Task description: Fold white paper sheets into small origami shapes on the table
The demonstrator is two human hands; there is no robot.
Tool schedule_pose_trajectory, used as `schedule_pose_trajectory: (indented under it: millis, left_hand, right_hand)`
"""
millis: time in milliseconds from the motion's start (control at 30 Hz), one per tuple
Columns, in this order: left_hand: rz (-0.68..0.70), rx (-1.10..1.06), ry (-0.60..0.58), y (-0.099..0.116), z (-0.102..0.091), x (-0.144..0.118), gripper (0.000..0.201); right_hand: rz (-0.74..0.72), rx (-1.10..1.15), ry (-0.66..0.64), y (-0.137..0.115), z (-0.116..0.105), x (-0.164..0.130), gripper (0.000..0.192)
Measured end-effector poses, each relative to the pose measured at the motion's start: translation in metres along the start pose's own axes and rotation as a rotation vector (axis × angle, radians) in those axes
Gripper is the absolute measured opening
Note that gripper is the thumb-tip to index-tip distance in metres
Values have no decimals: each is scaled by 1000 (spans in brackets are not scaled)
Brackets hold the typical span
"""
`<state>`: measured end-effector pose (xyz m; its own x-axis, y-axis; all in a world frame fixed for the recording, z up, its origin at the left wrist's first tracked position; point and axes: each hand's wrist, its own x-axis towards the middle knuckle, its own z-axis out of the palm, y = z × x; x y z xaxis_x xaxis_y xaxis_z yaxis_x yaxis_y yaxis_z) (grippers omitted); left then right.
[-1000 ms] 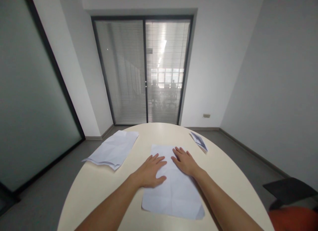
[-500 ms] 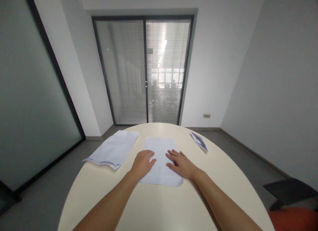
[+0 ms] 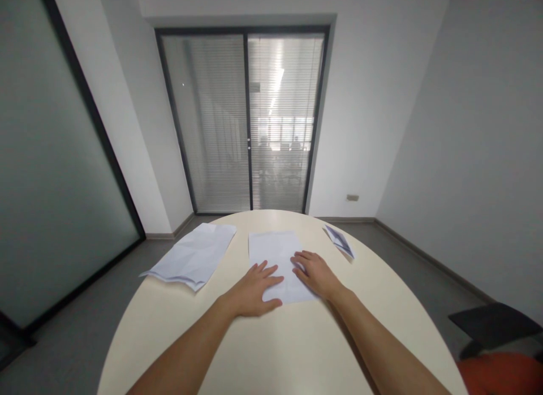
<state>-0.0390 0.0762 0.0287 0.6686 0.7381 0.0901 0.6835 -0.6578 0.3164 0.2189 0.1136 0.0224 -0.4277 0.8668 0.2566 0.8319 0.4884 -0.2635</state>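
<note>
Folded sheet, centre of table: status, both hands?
Left hand flat, open, on the folded sheet. Right hand flat, open, on its near right part. Paper stack left, small folded paper right, both apart.

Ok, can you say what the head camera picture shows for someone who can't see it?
Both hands, left hand and right hand, press flat on a folded sheet of paper on a round table. A crumpled sheet lies left, a small folded paper right.

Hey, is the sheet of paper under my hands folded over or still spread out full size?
Folded. The paper is short, its near edge ending under both flat palms, left hand and right hand.
</note>
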Motion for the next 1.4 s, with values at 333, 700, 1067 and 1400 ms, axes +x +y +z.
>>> schedule_pose_trajectory:
  millis: [333,700,1067,1400]
  left_hand:
    - [-274,95,150,-15,11,8,58]
    - [-90,76,211,-1,5,4,52]
    - [-48,3,245,-3,7,5,36]
    - [-220,-101,351,-11,7,13,33]
  right_hand:
    - [-99,123,-279,-15,-4,-6,88]
    - [-91,119,-247,-15,-8,-6,87]
    - [-141,124,-170,-14,-11,-5,71]
    - [-98,349,-165,3,-13,-7,50]
